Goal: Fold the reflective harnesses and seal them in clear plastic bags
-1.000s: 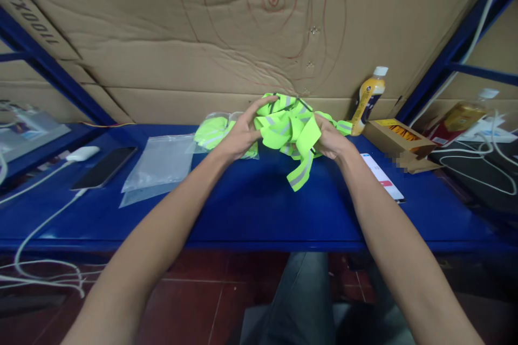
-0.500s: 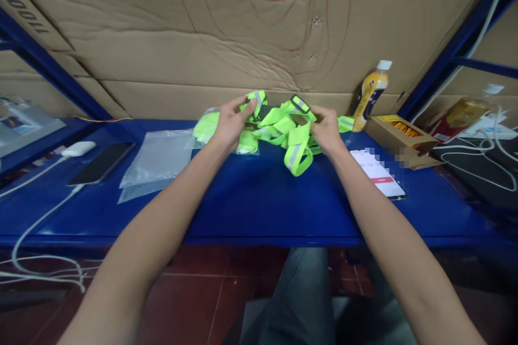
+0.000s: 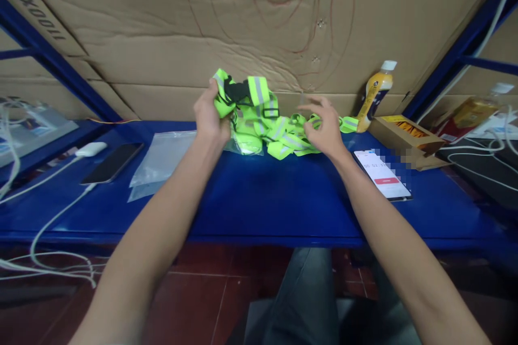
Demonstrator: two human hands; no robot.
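left hand point(image 3: 210, 116) pinches the neon strap bundle point(image 3: 269, 124) up by 1 end; right hand point(image 3: 324, 130) hovers open, fingers spread, just right of it.

Woven cloth straps point(image 3: 279, 135) with shiny grey bands lie on a glossy painted metal shelf point(image 3: 259, 205).

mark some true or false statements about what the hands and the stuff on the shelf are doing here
1. The left hand grips the neon strap bundle and lifts one end. True.
2. The right hand is clenched on the bottle. False: its fingers are spread open beside the straps, and the bottle stands apart by the cardboard.
3. A lit phone lies right of the right hand. True.
4. The clear bags lie on top of the straps. False: they lie flat on the shelf, left of the straps.
5. The dark phone is lit. False: its screen is dark.
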